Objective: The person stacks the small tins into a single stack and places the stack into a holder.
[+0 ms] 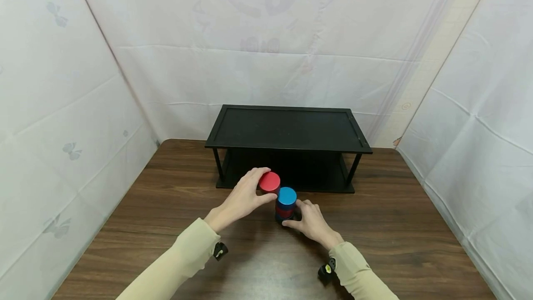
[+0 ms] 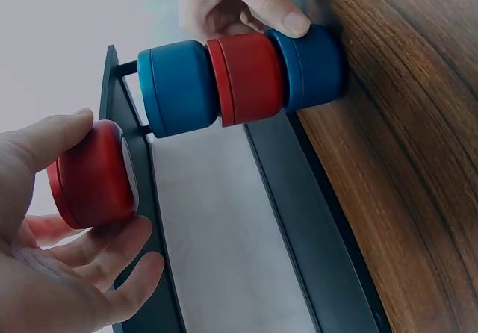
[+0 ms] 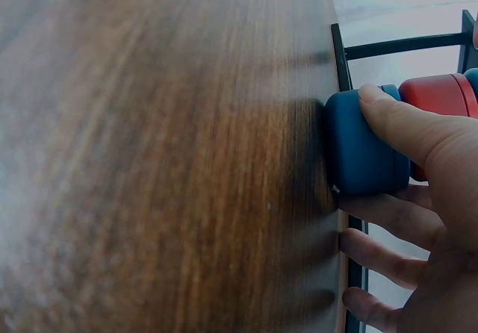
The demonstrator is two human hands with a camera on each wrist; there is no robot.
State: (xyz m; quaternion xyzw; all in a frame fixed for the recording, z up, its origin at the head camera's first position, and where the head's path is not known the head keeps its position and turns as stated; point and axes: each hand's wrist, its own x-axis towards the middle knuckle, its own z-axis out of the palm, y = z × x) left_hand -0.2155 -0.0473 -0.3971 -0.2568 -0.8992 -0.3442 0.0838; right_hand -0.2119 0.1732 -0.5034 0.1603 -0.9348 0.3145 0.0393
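My left hand (image 1: 243,194) pinches a small red lidded tin (image 2: 93,176) between thumb and fingers, up in the air. Just right of it stands a stack of three similar tins. Its top tin (image 2: 179,88) is blue, the middle one (image 2: 250,79) red, and the bottom one (image 3: 362,142) blue, standing on the wooden table. The held tin is at about the height of the stack's top, a little to its left. Low on the stack's right side, my right hand (image 1: 313,223) grips the bottom blue tin with thumb and fingers.
Behind the stack is a black two-level rack (image 1: 287,128) with thin posts and a lower shelf (image 1: 300,170). The brown wooden table (image 1: 158,226) extends around it. White cloth walls (image 1: 266,73) enclose the back and both sides.
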